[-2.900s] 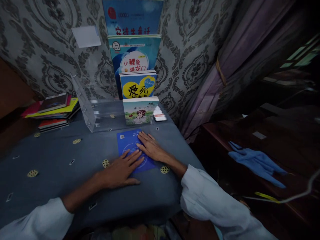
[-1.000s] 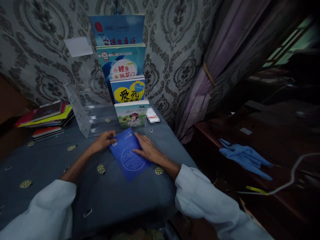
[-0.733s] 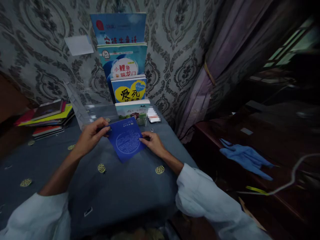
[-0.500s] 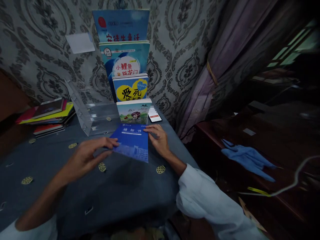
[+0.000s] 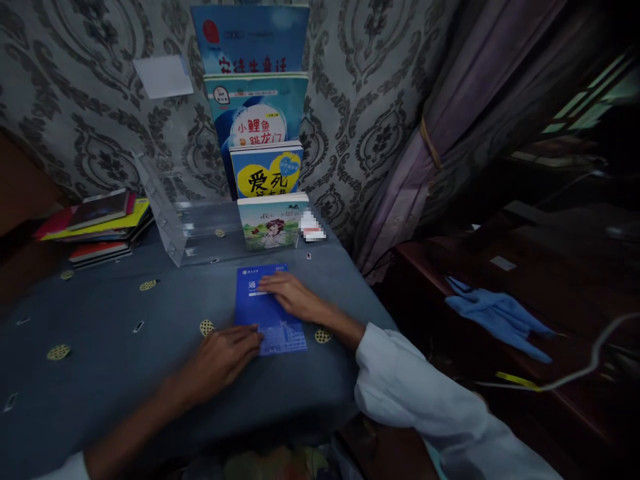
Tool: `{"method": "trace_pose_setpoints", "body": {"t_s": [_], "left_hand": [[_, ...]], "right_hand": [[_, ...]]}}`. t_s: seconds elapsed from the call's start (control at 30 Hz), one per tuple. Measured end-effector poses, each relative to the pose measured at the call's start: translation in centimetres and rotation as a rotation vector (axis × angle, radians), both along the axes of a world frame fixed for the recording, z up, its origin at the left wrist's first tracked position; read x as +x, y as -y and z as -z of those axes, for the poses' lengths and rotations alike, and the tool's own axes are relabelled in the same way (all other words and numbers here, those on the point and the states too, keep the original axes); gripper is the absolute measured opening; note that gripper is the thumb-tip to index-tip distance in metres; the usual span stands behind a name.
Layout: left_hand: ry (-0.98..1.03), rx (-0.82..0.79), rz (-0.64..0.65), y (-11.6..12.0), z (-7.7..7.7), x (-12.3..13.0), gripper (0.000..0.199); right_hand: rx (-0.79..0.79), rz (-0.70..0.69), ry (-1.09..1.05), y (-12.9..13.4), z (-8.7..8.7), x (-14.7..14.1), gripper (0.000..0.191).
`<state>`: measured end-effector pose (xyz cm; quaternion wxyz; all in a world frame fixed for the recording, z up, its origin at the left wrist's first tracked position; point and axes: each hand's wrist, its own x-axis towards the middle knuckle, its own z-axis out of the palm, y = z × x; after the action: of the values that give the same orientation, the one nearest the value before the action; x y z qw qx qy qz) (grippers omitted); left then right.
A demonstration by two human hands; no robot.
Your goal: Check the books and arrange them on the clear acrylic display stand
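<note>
One big wall [image 5: 345, 60] with dark curly shapes fills the back. A purple curtain [image 5: 400, 193] hangs at the right. A table [image 5: 100, 347] under a gray-blue cloth stands against the wall. Past its right edge is a dark red table [image 5: 425, 263], and a blue cloth [image 5: 493, 317] lies crumpled on it.

A clear rack [image 5: 159, 213] stands along the gray-blue table's far edge. Its right side holds books: a tall blue book [image 5: 275, 40] on top, then a teal book [image 5: 295, 100], a blue and yellow book [image 5: 270, 177], and a little green book [image 5: 270, 230] at the bottom. A messy pile of books [image 5: 103, 223] sits near the far left corner.

A blue booklet [image 5: 253, 310] lies flat on the table, between the rack and the near edge, closer to the right edge than the left. It has white writing at the top and a pale building at the bottom.

The person's right hand [image 5: 295, 297], in a white sleeve [image 5: 415, 380], lies across the upper part of the booklet. Its fingers are stretched out, close together, and hide some of the writing. The left hand [image 5: 223, 357] touches the booklet's lower left part with bent fingers, but whether it pinches the booklet, one cannot tell.

A white card [image 5: 164, 77] shows in front of the wall, above the rack. A small white thing [image 5: 313, 230], too blurred to name, lies just beside the green book, near the far right corner.
</note>
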<state>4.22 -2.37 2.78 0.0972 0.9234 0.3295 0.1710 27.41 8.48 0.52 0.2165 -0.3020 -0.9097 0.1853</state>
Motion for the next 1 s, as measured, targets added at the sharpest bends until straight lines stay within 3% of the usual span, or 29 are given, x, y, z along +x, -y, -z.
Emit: {"method": "trace_pose_setpoints", "body": {"t_s": [0.1, 0.17, 0.3, 0.4, 0.5, 0.67, 1.0], "left_hand": [[0.019, 0.01, -0.033, 0.2, 0.2, 0.0, 0.025], [0.027, 0.027, -0.028, 0.3, 0.4, 0.0, 0.025], [0.035, 0.07, -0.001, 0.8, 0.7, 0.0, 0.025], [0.029, 0.089, 0.009, 1.0, 0.9, -0.1, 0.025], [0.045, 0.09, 0.014, 1.1, 0.9, -0.1, 0.025], [0.05, 0.036, -0.025, 1.3, 1.0, -0.3, 0.027], [-0.003, -0.061, -0.15, 1.0, 0.7, -0.2, 0.029]], "right_hand": [[-0.078, -0.279, 0.064, 1.0, 0.1, -3.6, 0.043], [-0.06, -0.324, 0.129, 0.7, 0.2, -5.4, 0.047], [-0.009, -0.131, 0.198, -1.6, 0.5, -5.8, 0.063], [0.008, 0.074, 0.237, -3.2, 0.8, -4.0, 0.068], [0.028, 0.19, 0.293, -3.3, 0.7, -1.9, 0.069], [0.077, 0.236, 0.337, 0.2, 0.7, -1.0, 0.069], [0.068, 0.112, 0.237, 8.1, 1.2, -1.4, 0.058]]}}
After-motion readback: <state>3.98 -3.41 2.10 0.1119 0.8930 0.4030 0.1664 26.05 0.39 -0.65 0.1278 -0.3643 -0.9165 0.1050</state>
